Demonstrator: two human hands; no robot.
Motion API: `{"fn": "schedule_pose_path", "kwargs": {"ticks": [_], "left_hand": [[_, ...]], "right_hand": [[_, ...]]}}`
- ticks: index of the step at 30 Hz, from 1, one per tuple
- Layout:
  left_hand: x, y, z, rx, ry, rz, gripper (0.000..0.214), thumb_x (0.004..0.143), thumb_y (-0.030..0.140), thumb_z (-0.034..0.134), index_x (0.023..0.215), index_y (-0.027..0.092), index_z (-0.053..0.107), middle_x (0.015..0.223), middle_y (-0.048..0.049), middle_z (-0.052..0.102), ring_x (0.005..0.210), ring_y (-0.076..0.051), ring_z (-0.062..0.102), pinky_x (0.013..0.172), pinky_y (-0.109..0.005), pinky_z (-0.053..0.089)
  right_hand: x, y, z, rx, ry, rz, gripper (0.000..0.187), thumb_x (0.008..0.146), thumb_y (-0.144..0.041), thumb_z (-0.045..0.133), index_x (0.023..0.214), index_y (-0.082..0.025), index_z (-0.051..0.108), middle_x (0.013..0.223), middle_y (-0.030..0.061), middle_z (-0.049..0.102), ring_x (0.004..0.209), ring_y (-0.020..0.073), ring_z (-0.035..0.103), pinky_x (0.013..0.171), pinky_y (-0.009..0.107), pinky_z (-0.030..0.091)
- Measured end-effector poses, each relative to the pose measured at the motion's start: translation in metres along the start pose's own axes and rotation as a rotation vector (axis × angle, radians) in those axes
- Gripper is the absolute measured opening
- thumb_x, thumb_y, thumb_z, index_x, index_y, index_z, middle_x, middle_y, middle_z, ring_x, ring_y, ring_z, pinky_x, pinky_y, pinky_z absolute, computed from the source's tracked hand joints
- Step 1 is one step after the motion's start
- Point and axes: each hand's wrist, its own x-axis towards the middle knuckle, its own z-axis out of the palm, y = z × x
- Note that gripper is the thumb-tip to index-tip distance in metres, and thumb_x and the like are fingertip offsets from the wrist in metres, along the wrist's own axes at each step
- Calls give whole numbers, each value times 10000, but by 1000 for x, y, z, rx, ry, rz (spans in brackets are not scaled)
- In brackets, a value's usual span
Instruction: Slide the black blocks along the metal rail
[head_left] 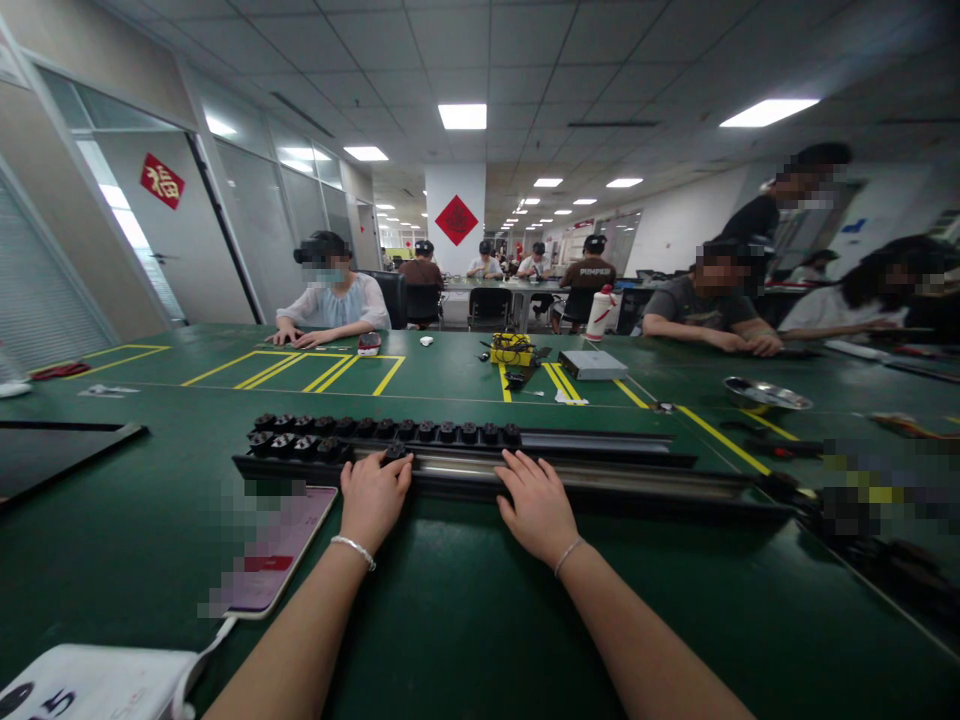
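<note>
My left hand (375,497) is at the near long black rail (637,487), its fingers bent around a small black knob-like part (396,454) in the channel. Farther right, my right hand (538,503) rests on the same rail's near edge with its fingers stretched out and apart. To the left of my left hand, several similar black parts (304,443) sit in the near rail. Right behind it lies a second black rail (600,442), with a row of the same parts (448,432) filling its left portion. The exact kind of these parts cannot be made out.
Left of my forearm lies a phone (289,560) with a cable to a white box (97,685). A black tray (67,455) is at far left. Beyond the rails are a yellow object (511,349), a grey box (594,364) and a metal bowl (766,393). People sit across the table.
</note>
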Motion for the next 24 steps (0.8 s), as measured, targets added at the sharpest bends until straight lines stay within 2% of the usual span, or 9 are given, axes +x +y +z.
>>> {"fn": "schedule_pose_path", "kwargs": {"ticks": [24], "left_hand": [[-1, 0, 4, 7, 24, 24, 326, 829, 366, 390, 1040, 357, 639, 1140, -87, 598, 1069, -243, 522, 976, -485, 289]], "right_hand": [[0, 0, 0, 3, 3, -3, 362, 803, -271, 475, 1158, -240, 537, 1354, 31, 440, 1250, 213, 357, 1041, 413, 208]]}}
